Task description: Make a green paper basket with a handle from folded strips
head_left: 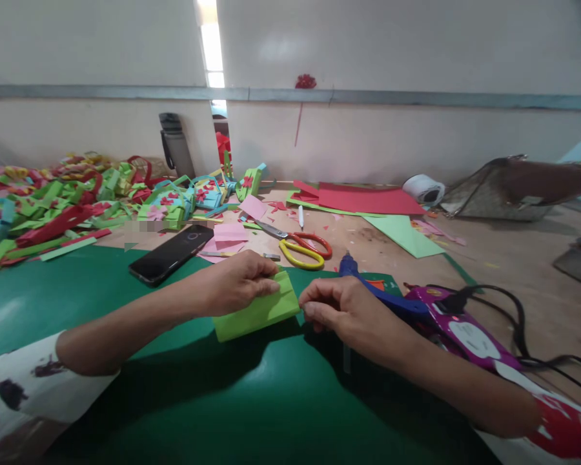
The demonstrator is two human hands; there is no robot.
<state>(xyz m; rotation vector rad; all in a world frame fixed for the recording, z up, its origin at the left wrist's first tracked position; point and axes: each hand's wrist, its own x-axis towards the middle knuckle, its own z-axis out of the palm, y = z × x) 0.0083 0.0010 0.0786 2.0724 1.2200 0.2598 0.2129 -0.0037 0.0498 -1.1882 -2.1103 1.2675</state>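
A folded piece of lime-green paper (pixel 256 318) is held up over the dark green mat (pixel 184 400). My left hand (pixel 244 284) grips its upper edge, thumb on the near side and fingers behind. At the paper's right corner is my right hand (pixel 336 307), its thumb and fingertips pinched together. Whether those fingertips hold the corner or only touch it, I cannot tell. Just behind my right hand a blue glue gun (pixel 348 265) rests with its nozzle pointing up. Scissors (pixel 305 250) with one yellow and one red handle lie beyond the paper.
A black phone (pixel 172 255) lies on the mat at left. Behind it is a heap of coloured paper pieces (pixel 77 200). A grey bottle (pixel 177 145) stands by the wall. Red sheets (pixel 368 198), a purple power strip (pixel 459 326) with cords and a handbag (pixel 503 190) occupy the right.
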